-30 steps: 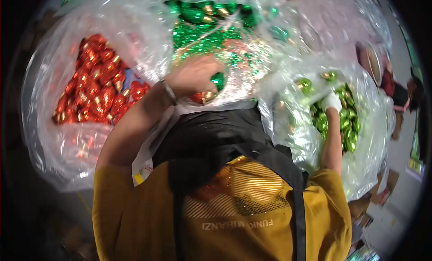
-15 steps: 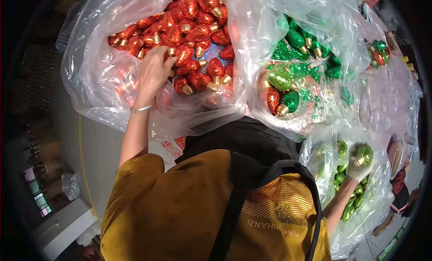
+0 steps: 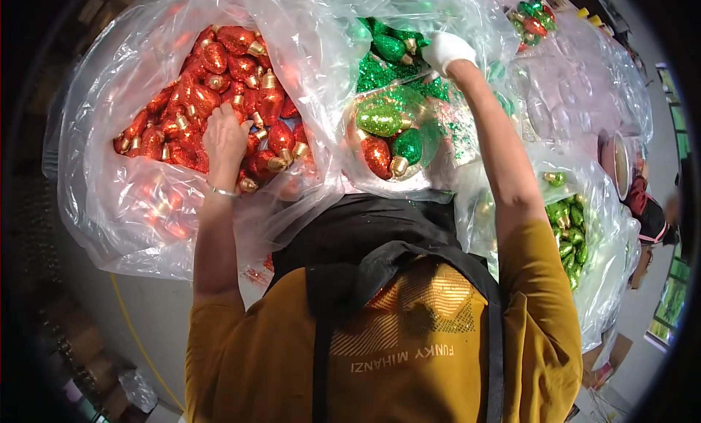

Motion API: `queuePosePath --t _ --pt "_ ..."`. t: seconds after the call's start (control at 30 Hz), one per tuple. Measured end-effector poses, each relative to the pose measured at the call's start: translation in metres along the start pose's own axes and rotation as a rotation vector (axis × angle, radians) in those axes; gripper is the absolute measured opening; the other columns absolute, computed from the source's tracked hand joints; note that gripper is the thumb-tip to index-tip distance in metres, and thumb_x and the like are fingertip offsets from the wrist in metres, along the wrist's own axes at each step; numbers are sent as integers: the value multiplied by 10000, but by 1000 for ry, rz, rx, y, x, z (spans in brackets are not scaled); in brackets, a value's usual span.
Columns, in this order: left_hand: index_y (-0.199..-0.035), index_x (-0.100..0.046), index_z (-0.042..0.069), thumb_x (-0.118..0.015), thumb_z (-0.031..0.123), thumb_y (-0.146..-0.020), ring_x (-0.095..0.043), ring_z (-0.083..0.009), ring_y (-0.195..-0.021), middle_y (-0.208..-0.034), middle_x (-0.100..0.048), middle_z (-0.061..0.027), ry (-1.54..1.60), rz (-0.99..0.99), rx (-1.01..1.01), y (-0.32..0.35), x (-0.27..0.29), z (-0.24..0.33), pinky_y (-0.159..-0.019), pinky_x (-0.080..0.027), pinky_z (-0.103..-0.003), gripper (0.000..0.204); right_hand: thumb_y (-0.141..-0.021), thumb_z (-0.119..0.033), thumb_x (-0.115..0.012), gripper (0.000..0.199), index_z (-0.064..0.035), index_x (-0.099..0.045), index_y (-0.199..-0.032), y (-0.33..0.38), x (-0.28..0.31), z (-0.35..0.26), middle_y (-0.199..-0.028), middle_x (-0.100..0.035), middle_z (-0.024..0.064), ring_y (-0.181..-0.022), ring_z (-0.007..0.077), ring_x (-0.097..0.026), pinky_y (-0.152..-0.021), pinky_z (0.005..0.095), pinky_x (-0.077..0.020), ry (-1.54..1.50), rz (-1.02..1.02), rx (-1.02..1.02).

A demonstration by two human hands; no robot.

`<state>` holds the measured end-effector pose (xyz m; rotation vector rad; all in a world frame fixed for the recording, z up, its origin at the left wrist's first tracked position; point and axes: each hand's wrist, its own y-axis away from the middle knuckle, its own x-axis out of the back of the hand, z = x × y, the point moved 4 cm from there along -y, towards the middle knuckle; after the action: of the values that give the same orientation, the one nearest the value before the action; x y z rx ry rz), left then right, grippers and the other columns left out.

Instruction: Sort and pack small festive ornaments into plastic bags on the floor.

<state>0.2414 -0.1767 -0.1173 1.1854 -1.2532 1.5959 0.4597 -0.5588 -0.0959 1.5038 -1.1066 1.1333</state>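
Observation:
My bare left hand (image 3: 226,140), a bracelet at its wrist, reaches into a heap of red glittery bulb-shaped ornaments (image 3: 203,98) with gold caps. Its fingers close round a red ornament, partly hidden by the hand. My right hand (image 3: 447,52), in a white glove, is at the dark green bulb ornaments (image 3: 388,48), its bunched fingers against one's gold cap. Between the hands, a clear round container (image 3: 431,142) holds a light green ornament (image 3: 380,121), a red ornament (image 3: 376,156) and a dark green ornament (image 3: 407,145).
Clear plastic bags (image 3: 314,94) surround the heaps. At the right, another bag (image 3: 610,237) holds light green ornaments (image 3: 571,237), with a single light green ornament (image 3: 555,178) near its top. Mixed ornaments (image 3: 531,21) lie at the far right. Green glitter (image 3: 464,135) covers part of the work surface.
My right hand has left the light green ornaments and moved up and left to the dark green ones. The light green ornament no longer shows in it. My left hand stays among the red ones.

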Motion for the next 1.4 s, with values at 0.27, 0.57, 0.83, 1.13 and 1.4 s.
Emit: queuePosePath --t 0.27,0.57,0.83,1.13,1.4 --pt "-1182 -539 -14 -743 192 -742 -566 -350 -1015 -1096 -589 -189 476 -19 -2 22 95 17 -866 -457 -409 528 -807 -222 -589 285 11 -686 -939 7 -44 38 -911 -686 196 -813 322 -667 -749 377 -519 7 -112 -19" --pt "-1158 -538 16 -623 57 -747 -525 -306 -957 -1072 -551 -141 720 -173 -1070 13 113 197 -848 -403 -363 421 -829 -330 -682 555 76 -522 -1172 190 46 9 -1070 -595 223 -700 186 -585 -616 310 -502 -1830 -50 326" --pt "-1047 -563 4 -606 86 -774 -506 -307 -973 -1074 -527 -153 671 22 -1458 -21 47 221 -854 -397 -383 289 -800 -393 -710 597 60 -541 -1151 211 37 -11 -907 -608 140 -707 163 -596 -620 300 -504 -1600 -233 252" --pt "-1104 -567 43 -687 239 -788 -555 -335 -994 -1036 -575 -167 655 -650 -1114 -30 29 217 -812 -458 -398 391 -855 -221 -678 328 6 -566 -1065 199 33 -11 -798 -594 57 -617 127 -589 -480 262 -455 -1111 -332 208" --pt "-1117 -573 60 -683 174 -795 -592 -335 -918 -967 -596 -170 735 -591 -866 -23 31 200 -770 -465 -431 358 -889 -153 -633 143 -42 -545 -906 192 53 -35 -681 -548 19 -387 88 -471 -303 242 -314 -703 -416 97"
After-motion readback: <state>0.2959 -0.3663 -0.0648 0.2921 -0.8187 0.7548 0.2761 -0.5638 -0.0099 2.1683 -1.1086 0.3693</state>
